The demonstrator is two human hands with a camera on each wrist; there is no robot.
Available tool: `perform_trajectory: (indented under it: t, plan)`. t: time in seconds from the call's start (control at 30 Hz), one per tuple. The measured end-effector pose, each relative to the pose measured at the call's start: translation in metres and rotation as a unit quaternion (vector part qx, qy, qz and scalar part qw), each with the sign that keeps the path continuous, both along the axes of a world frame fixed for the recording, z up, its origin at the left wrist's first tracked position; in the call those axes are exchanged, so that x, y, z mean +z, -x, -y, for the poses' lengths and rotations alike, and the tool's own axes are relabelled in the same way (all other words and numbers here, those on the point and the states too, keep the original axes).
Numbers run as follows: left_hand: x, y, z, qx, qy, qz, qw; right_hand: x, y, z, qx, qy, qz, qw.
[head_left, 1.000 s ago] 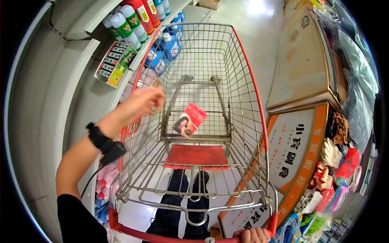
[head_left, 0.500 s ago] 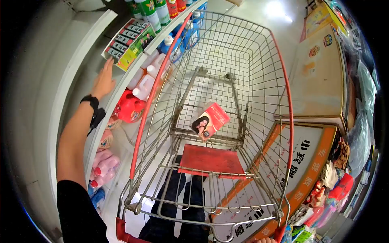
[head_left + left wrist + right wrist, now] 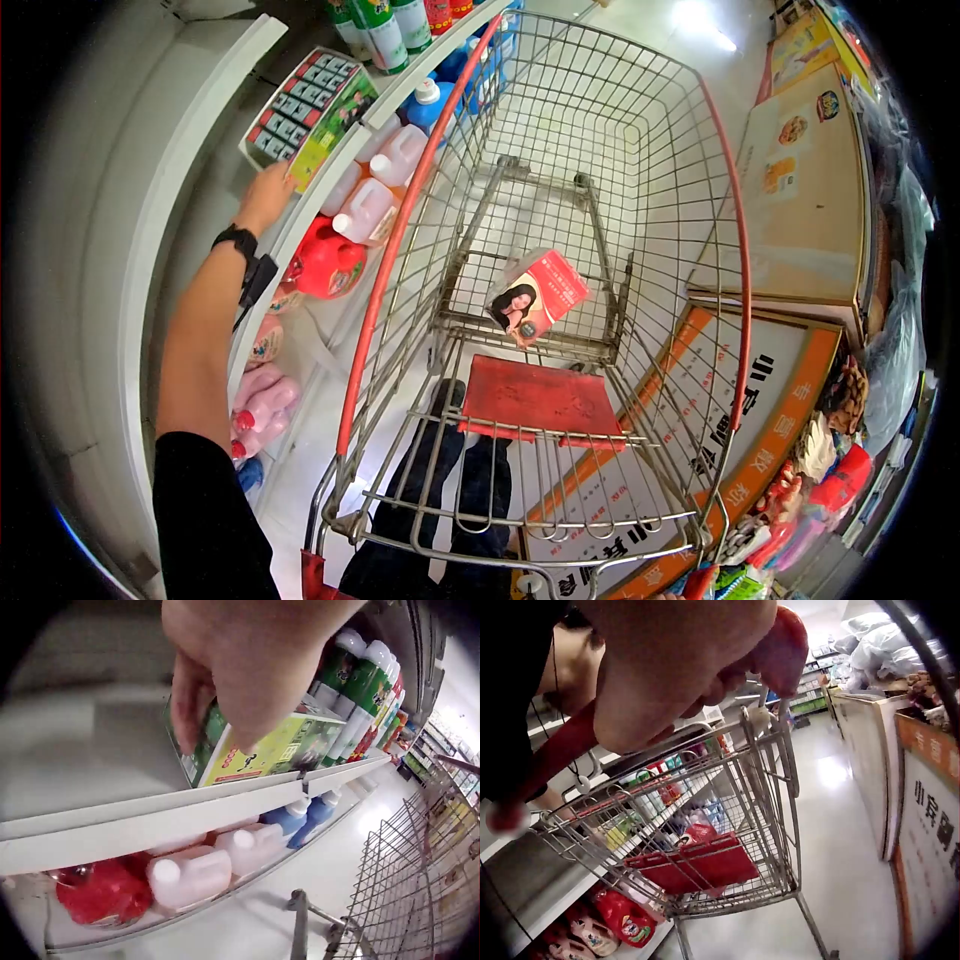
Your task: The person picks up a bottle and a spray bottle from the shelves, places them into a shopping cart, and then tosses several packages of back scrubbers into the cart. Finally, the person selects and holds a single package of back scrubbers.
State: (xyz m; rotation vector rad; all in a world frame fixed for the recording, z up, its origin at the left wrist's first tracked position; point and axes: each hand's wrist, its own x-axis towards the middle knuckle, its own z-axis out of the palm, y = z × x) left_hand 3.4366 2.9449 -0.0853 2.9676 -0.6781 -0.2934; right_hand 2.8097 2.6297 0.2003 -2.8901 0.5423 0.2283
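My left hand (image 3: 264, 200) is at the near end of a green and yellow display box (image 3: 325, 150) on the shelf. In the left wrist view its fingers (image 3: 187, 712) bend down over that end, the thumb side against the yellow front of the box. Rows of small dark packs with red and white show in its top. My right hand (image 3: 682, 667) grips the red handle (image 3: 562, 754) of a wire shopping cart (image 3: 745, 300); the head view barely catches it at the bottom edge. Inside the cart lies a red and white box (image 3: 540, 295) with a portrait on it.
Green spray cans (image 3: 385, 40) stand just beyond the display box. On the lower shelf are pale pink jugs (image 3: 365, 210), a red bottle (image 3: 328, 260) and blue bottles (image 3: 428, 105). Cartons (image 3: 785, 190) and a sign panel with orange edging (image 3: 740, 400) line the cart's right side.
My left hand has gone from over the cart's left rim to the shelf, and its fingers have come onto the display box. The cart appears farther right in the head view.
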Motion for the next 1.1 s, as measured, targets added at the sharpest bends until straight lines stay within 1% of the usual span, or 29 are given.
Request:
perform_trajectory:
  t: [0.03,0.1,0.13,0.17,0.2,0.27,0.37,0.4,0.5,0.53,0.57,0.6,0.63,0.67,0.7,0.77,0.83,0.9,0.97,1.03,1.1]
  plan:
    - [-0.004,0.004,-0.015,0.012,0.040,-0.016,0.999,-0.001,0.002,-0.001,0.003,0.005,0.003,1.000]
    - [-0.009,0.015,-0.041,0.009,0.094,0.004,0.996,0.000,0.004,-0.006,0.004,0.015,0.004,1.000]
    - [-0.001,0.028,-0.045,0.010,0.100,0.017,0.995,-0.003,0.002,-0.009,0.011,0.030,0.007,0.999]
    - [0.001,0.038,-0.053,0.014,0.094,0.020,0.995,-0.001,0.002,-0.008,0.010,0.018,0.001,1.000]
    - [0.003,0.049,-0.062,0.018,0.113,0.009,0.993,0.002,0.002,-0.007,0.009,0.006,-0.005,1.000]
    - [0.010,0.062,-0.077,0.023,0.071,0.010,0.997,0.006,-0.004,-0.006,0.004,-0.007,-0.007,1.000]
    - [0.023,0.084,-0.093,0.032,0.121,0.036,0.992,0.005,0.001,-0.006,0.006,0.014,0.005,1.000]
    - [0.031,0.094,-0.096,0.037,0.120,0.034,0.991,0.009,-0.006,-0.006,-0.011,-0.021,0.022,0.999]
    - [0.068,0.124,-0.099,0.062,0.123,0.025,0.990,0.011,0.007,-0.007,0.005,0.014,0.050,0.999]
    - [0.075,0.135,-0.105,0.046,0.134,0.044,0.989,0.011,0.009,-0.005,0.016,0.016,0.084,0.996]
    - [0.084,0.148,-0.114,0.030,0.146,0.064,0.987,0.014,0.007,-0.007,0.017,0.042,0.105,0.993]
    - [0.101,0.163,-0.116,0.044,0.139,0.041,0.989,0.016,0.010,-0.007,0.015,0.044,0.117,0.992]
    - [0.116,0.178,-0.117,0.058,0.133,0.019,0.989,0.014,0.017,-0.007,0.014,0.048,0.129,0.990]
    - [0.126,0.192,-0.121,0.058,0.129,0.018,0.990,-0.006,0.045,-0.010,0.011,0.062,0.079,0.995]
    - [0.133,0.205,-0.125,0.059,0.125,0.018,0.990,-0.027,0.046,-0.006,0.047,0.122,0.152,0.980]
    - [0.143,0.230,-0.137,0.079,0.126,0.011,0.989,-0.039,0.060,-0.007,0.040,0.130,0.148,0.979]
    - [0.144,0.257,-0.151,0.063,0.118,0.061,0.989,-0.039,0.060,-0.004,0.040,0.128,0.173,0.976]
    - [0.185,0.290,-0.141,0.120,0.158,0.022,0.980,-0.045,0.064,-0.006,0.031,0.123,0.195,0.973]
    - [0.197,0.313,-0.158,0.136,0.203,-0.039,0.969,-0.055,0.067,-0.008,0.011,0.120,0.211,0.970]
    - [0.193,0.337,-0.182,0.167,0.295,-0.139,0.931,-0.051,0.067,-0.012,-0.003,0.120,0.214,0.969]
    - [0.233,0.365,-0.176,0.168,0.237,-0.131,0.948,-0.047,0.067,-0.012,-0.013,0.117,0.219,0.969]
